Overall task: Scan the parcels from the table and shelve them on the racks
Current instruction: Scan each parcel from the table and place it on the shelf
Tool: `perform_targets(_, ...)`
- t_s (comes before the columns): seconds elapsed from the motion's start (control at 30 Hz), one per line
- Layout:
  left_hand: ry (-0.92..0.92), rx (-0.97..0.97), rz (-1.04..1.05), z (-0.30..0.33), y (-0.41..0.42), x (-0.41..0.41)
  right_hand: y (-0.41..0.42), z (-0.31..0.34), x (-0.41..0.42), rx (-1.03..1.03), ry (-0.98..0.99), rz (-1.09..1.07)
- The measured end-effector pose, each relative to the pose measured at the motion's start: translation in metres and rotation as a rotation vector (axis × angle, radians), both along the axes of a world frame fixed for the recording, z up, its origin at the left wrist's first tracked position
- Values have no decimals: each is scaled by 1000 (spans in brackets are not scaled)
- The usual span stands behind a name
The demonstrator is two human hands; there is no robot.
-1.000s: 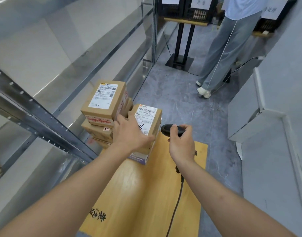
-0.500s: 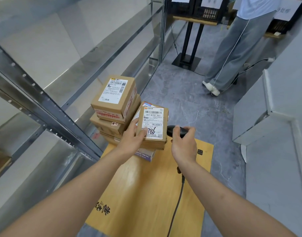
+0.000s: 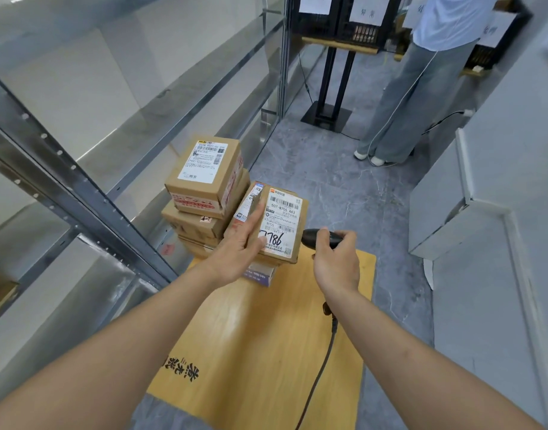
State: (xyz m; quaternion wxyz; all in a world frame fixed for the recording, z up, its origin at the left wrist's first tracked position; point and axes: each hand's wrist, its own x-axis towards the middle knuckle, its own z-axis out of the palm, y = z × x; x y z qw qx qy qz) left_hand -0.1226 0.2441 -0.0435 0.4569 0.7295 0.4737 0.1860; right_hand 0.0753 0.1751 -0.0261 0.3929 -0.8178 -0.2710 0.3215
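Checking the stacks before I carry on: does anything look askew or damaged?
No damage shows. The stack of boxes beside the rack sits unevenly, its top box twisted and overhanging. The left hand holds the labelled parcel tilted up.

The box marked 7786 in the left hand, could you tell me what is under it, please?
A purple-printed parcel on the wooden table shows beneath the box; the left hand hides the rest.

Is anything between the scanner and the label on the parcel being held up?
Nothing visible. The scanner in the right hand sits just right of the parcel; the left hand grips its left edge, thumb over the label's lower-left corner, barcodes uncovered.
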Motion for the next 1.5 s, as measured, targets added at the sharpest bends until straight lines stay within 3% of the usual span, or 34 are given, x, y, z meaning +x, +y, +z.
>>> perform_targets(0.33, -45, 126, -40, 23, -43, -26, -55, 84, -37, 246, 97, -117)
perform_targets(0.73, -68, 202, -14, 81, -111, -89, -134, 149, -111, 425, 38, -97)
perform_targets(1.2, -111, 256, 257, 115, -209, -133, -175, 163, -138, 478, 88, 168)
perform_targets(1.5, 30, 272, 565, 145, -307, -196, -204, 147, -212, 402, 15, 477)
